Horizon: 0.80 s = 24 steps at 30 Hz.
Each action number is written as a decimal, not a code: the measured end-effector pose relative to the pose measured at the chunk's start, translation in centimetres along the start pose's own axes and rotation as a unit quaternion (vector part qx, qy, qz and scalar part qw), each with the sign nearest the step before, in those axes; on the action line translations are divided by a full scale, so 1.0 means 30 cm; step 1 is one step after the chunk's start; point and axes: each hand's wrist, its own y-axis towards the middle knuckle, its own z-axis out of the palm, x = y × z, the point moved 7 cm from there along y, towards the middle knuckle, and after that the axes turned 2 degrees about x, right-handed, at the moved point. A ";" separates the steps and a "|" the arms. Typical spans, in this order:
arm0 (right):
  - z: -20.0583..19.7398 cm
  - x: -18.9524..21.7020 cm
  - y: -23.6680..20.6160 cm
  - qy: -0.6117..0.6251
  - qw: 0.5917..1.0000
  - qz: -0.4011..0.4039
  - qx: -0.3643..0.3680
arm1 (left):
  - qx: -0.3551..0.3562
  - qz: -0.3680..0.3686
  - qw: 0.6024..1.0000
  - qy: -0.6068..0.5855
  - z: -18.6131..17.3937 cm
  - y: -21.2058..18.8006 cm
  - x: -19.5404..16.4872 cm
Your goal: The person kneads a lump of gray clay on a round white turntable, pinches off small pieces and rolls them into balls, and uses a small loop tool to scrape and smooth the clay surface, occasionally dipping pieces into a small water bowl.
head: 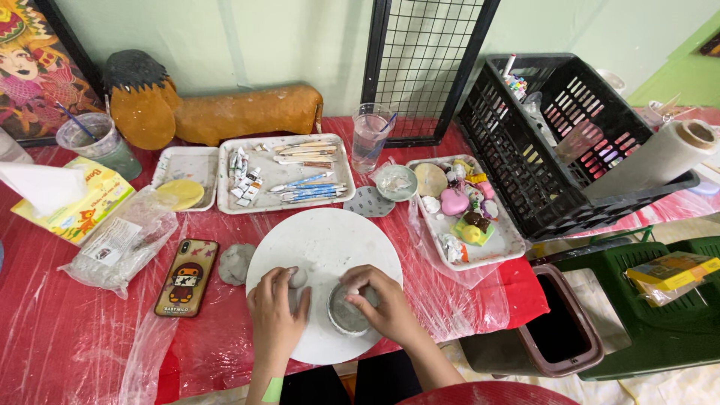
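From the head camera, the left hand point(276, 315) rests on the round white board point(322, 247) with its fingers curled around a small grey clay lump point(298, 277). The right hand point(384, 304) has its fingers closed on the rim of a small round clay bowl point(346, 313), which stands on the near right part of the board, just beside the lump. A flat grey clay piece point(236, 263) lies on the red table cover point(60, 337), left of the board, and a phone point(187, 277) lies beside it. Behind the board there is a tray of tools point(285, 172).
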 end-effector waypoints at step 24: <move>0.001 0.045 0.051 -0.083 0.993 0.070 0.047 | -0.013 0.012 1.000 -0.002 0.013 0.002 0.011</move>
